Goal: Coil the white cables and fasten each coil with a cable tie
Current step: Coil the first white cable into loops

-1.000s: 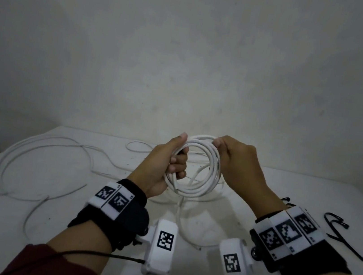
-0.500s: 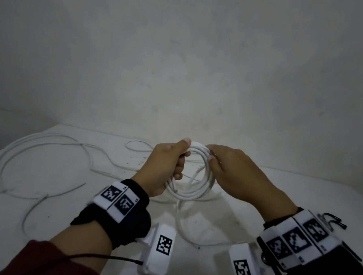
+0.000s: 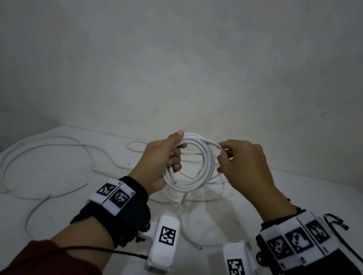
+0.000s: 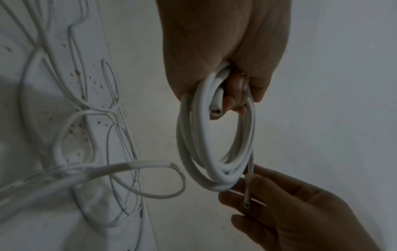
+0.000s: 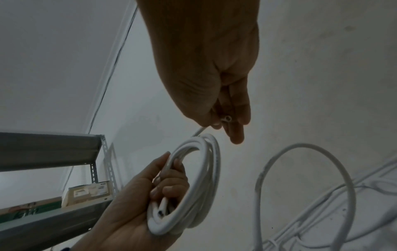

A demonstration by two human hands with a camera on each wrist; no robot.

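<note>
**Above counter: coil held in both hands**

Head view: above the white counter (image 3: 307, 203), white cable coil (image 3: 204, 164) held up between both hands, clear of the surface. Left hand (image 3: 157, 164) wrapped around coil's left side, thumb on top, fingers curled through the ring; cut cable end poking out below the fingers. Right hand (image 3: 242, 165) pinching the thin free end (image 3: 212, 144) at coil's top right. Loose white cables (image 3: 38, 158) sprawled on counter to the left and behind. Black cable ties (image 3: 336, 227) on counter, far right, just past right wrist.

Left wrist view: left hand (image 4: 225, 51) gripping top of coil (image 4: 214, 144), several turns bunched in the fist, one cut end at the fingers. Right hand (image 4: 290, 212) below, fingers curled around the thin tail hanging off the coil. Spare cable loops (image 4: 86, 135) on counter at left.

Right wrist view: right hand (image 5: 214, 76) pinching cable tip between thumb and fingers. Coil (image 5: 199, 178) below in left hand (image 5: 133, 212), fingers curled through it. Metal shelf (image 5: 49, 149) at left, carton (image 5: 88, 191) on lower level.
</note>
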